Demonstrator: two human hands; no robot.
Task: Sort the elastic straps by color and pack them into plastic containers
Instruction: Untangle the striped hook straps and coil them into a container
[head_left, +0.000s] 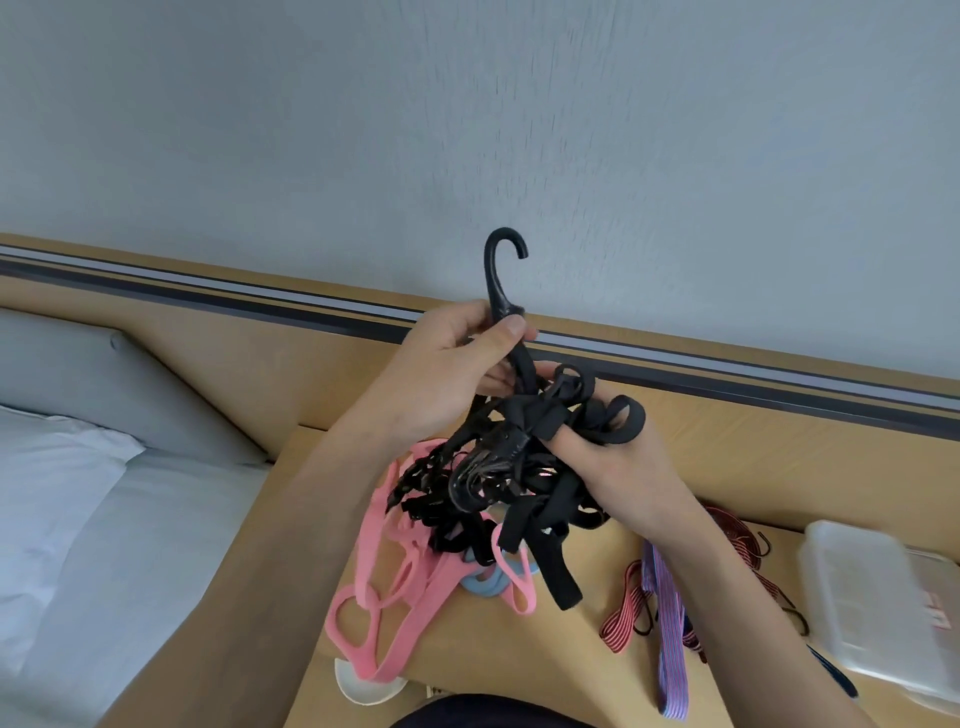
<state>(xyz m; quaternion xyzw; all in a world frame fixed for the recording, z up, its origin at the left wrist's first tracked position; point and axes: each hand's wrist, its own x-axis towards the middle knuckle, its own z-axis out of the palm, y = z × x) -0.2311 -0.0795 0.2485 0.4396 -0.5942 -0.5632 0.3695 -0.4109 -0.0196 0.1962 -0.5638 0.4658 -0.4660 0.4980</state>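
Note:
Both hands hold a tangled bundle of black elastic straps (524, 483) above the wooden table (737, 462). My left hand (447, 364) pinches the shank of a black plastic hook (501, 270) that points upward. My right hand (618, 467) grips the bundle from the right, with black loops wrapped over its fingers. Pink straps (384, 587) lie on the table under the bundle, and a light blue strap (480, 582) peeks out beneath them. Red striped straps (631, 613) and a purple striped strap (670, 639) lie to the right. A clear plastic container (878, 603) stands at the right edge.
A bed with a white pillow (57, 478) and grey headboard cushion (104, 379) lies left of the table. A wooden wall panel (291, 353) with a dark stripe runs behind. A white dish (363, 686) sits at the table's near edge under the pink straps.

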